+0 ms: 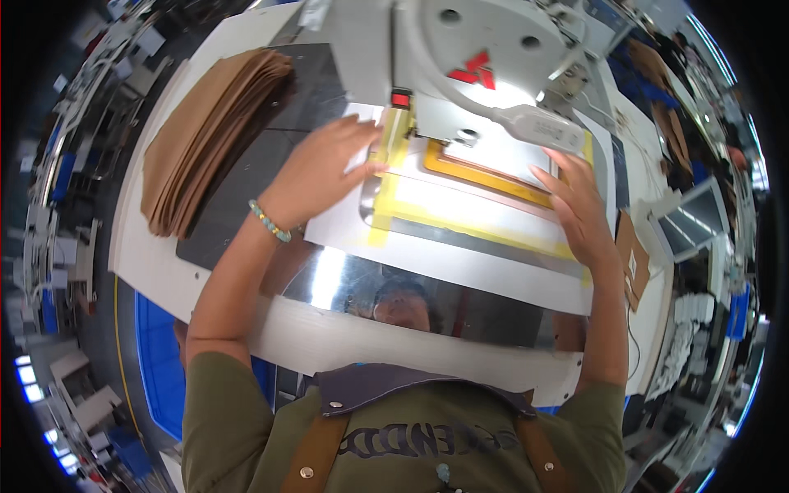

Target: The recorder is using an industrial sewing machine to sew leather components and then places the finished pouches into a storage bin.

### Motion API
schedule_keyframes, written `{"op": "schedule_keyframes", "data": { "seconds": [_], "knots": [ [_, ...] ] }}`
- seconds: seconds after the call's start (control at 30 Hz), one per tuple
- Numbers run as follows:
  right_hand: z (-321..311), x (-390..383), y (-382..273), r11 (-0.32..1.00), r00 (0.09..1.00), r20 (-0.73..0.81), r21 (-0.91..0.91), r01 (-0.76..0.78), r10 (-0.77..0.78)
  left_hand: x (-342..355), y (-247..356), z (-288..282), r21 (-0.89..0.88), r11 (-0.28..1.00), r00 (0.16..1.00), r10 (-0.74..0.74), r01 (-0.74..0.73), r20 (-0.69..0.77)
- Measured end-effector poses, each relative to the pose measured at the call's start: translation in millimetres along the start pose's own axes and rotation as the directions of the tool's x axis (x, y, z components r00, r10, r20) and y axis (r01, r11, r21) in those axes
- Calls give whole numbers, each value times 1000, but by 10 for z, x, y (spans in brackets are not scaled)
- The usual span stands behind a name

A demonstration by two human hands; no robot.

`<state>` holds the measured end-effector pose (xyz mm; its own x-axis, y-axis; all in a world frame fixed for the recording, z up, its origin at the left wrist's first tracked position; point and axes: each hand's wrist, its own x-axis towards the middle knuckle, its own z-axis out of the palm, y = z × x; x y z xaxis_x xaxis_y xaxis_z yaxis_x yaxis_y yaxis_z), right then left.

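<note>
My left hand (329, 168) lies with its fingers stretched out at the left side of a flat sheet edged with yellow tape (460, 220), its fingertips by the taped strip. On the far right of the sheet, my right hand (578, 205) has its fingers apart, the tips close to the right end of an orange-yellow frame (485, 180). Both hands appear to hold nothing. The frame sits below the head of a large white sewing machine (374, 49), under a bright light. White paper (345, 226) spreads out beneath the taped sheet.
A thick stack of folded brown fabric pieces (209, 135) stands on the table at the left. A shiny metal plate (493, 316) runs along the near edge. A white lamp (538, 127) hangs over the frame. A control screen (692, 218) stands right, a blue bin (156, 361) low left.
</note>
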<state>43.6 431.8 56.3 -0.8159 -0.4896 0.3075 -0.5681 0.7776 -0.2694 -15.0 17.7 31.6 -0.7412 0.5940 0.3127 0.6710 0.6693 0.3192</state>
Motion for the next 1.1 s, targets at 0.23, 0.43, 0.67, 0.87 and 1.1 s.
{"op": "schedule_keyframes", "data": {
  "seconds": [0.23,0.43,0.67,0.87,1.1],
  "knots": [
    [112,-503,147,976,948,-234,77,-204,217,-273,-1237,-959,439,768,873,-314,465,-374],
    [171,-561,239,978,967,-197,-94,-186,164,-592,-1922,-1070,247,739,768,-532,626,-356],
    [200,-555,265,967,949,-197,-26,-254,244,-548,-2075,-1216,159,727,743,-644,668,-181],
    [207,-549,249,974,958,-185,-28,-226,217,-314,-2092,-1184,563,710,883,-464,422,-77],
    [180,-528,193,978,958,-205,-22,-208,199,-332,-2578,-1422,-341,559,624,-773,756,115]
  ]
}}
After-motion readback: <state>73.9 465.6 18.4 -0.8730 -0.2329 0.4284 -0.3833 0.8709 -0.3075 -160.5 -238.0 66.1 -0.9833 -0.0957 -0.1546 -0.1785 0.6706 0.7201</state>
